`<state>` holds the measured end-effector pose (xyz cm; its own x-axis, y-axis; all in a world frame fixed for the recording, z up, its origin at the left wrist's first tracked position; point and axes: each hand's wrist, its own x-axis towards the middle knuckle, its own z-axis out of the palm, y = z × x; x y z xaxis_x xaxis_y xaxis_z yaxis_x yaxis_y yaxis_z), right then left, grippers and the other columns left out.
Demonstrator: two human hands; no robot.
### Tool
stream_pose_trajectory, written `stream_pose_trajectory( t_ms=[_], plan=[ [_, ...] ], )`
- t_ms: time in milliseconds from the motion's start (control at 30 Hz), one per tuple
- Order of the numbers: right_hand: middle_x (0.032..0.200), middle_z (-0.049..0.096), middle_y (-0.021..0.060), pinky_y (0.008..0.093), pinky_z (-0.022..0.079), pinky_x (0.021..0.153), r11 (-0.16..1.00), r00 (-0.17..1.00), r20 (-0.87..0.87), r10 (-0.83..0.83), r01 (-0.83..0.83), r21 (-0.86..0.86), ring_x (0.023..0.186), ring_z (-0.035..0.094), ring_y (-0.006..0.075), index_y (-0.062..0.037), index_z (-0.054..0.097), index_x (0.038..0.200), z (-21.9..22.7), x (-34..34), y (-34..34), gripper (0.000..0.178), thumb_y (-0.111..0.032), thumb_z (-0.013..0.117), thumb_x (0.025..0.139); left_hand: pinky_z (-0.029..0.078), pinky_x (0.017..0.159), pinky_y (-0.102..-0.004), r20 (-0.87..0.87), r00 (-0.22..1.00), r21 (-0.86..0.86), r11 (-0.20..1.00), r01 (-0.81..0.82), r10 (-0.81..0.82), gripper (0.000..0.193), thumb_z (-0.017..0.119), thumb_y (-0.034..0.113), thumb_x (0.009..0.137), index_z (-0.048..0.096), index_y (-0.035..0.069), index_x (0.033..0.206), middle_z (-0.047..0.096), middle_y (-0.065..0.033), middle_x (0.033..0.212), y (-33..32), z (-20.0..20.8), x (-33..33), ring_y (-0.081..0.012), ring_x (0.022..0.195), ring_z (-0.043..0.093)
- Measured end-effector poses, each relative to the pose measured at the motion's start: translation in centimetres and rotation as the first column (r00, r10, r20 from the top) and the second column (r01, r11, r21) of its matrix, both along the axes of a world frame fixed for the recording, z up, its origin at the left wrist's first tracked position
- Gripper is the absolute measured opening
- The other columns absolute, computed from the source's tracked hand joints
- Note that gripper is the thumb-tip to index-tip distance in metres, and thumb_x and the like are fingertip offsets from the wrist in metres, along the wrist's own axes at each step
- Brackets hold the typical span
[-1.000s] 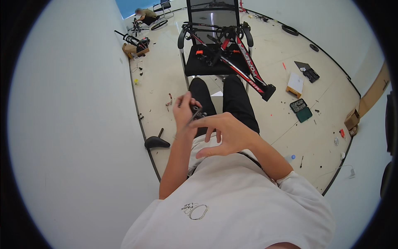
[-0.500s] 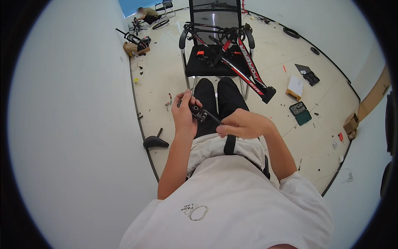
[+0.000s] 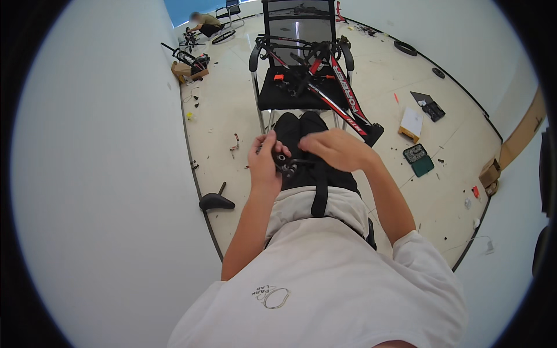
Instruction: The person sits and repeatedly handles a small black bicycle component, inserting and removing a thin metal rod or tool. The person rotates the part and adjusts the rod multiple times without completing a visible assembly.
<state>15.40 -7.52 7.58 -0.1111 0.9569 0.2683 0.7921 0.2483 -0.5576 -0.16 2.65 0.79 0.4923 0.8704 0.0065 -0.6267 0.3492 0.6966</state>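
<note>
My left hand [image 3: 265, 163] is closed around a small black bicycle part, which looks like a stem [image 3: 282, 158], over my lap. A ringed round hole and shiny bolts show on it. A thin dark rod, apparently a hex key [image 3: 304, 162], sticks out from the bolts to the right. My right hand [image 3: 339, 149] is raised just above and beyond the rod's free end, back of the hand up. Its fingertips are blurred and partly hidden, so whether they touch or hold anything is unclear.
Ahead, a black chair [image 3: 272, 95] bears a red-and-black bicycle frame [image 3: 348, 95]. A saddle [image 3: 217, 201] lies on the floor at left. To the right are a green tool case [image 3: 422, 165], a black case [image 3: 432, 110] and a white-topped box [image 3: 411, 123]. A person [image 3: 206, 24] crouches far left.
My right hand has risen and moved away from me, off the rod's end. My left hand with the stem has shifted slightly right and toward me.
</note>
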Motion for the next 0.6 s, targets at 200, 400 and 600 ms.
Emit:
stream_pose_trajectory(
  t_ms=[200,400,600],
  plan=[
    [0.065,0.063,0.0083,0.0305,0.046,0.053,0.842,0.931,-0.323,0.171,-0.308,-0.442,0.051,0.058,0.0169,-0.0019,0.072,0.099,0.9,-1.6,-3.9,0.050,-0.045,0.045,0.100,0.050,0.062,-0.0318,-0.017,0.992,-0.044,0.991,-0.123,0.123,0.018,0.061,0.017,0.096,0.048,0.008,0.089,0.048,-0.0019,0.067,0.8,0.4,-0.6,-0.0154,0.060,0.052],
    [0.075,0.064,0.0070,0.0247,0.044,0.048,0.918,0.895,-0.310,0.320,-0.374,-0.130,0.048,0.057,0.0131,-0.0018,0.060,0.128,2.4,-2.2,-2.4,0.047,-0.034,0.047,0.097,0.048,0.059,-0.0273,-0.150,0.989,0.026,1.000,-0.010,0.014,0.019,0.064,0.017,0.094,0.051,0.004,0.091,0.051,-0.0019,0.068,-1.7,1.0,0.4,-0.0129,0.061,0.053],
    [0.073,0.064,0.0124,0.0321,0.043,0.052,0.998,0.998,0.014,0.060,-0.061,0.027,0.055,0.060,0.0202,-0.0075,0.064,0.121,2.6,-1.1,-1.5,0.041,-0.038,0.053,0.096,0.048,0.059,-0.0274,-0.075,0.997,0.072,0.997,-0.029,0.035,0.018,0.064,0.016,0.094,0.051,0.004,0.095,0.051,-0.0023,0.069,-1.2,1.5,-0.2,-0.0130,0.062,0.054]
  ],
)
